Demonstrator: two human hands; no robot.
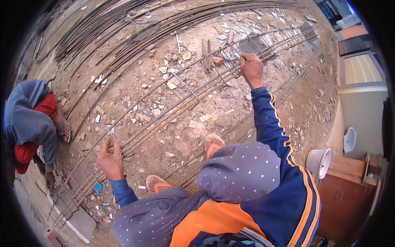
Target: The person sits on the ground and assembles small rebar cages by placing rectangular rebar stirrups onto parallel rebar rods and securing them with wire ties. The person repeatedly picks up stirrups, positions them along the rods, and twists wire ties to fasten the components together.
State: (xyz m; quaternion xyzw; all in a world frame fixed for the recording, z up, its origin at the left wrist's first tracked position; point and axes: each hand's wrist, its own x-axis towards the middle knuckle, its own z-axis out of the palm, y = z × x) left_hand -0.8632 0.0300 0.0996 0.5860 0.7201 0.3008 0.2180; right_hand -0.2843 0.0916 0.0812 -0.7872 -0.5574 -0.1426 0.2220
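Note:
A long rebar cage (pixel 173 109) runs diagonally across the ground before me, its lengthwise bars crossed by thin square stirrups. My left hand (pixel 110 159) is closed at the lower left part of the cage, fingers pinched on a metal stirrup (pixel 110 132) that stands across the bars. Farther up on the right, my right hand (pixel 252 69) is closed at the cage, fingers curled by a bunch of stirrups (pixel 225 55); what exactly they grip is hidden. Pincers (pixel 206 61) lie on the dirt just beyond the cage, left of my right hand.
Bundles of long steel bars (pixel 164 24) lie at the back. A crouching person (pixel 31 123) in grey and red works at the cage's left end, which rests over a concrete slab (pixel 82 224). Broken tiles litter the dirt. At right stand a white basin (pixel 319 162) and wooden cabinet (pixel 341 193).

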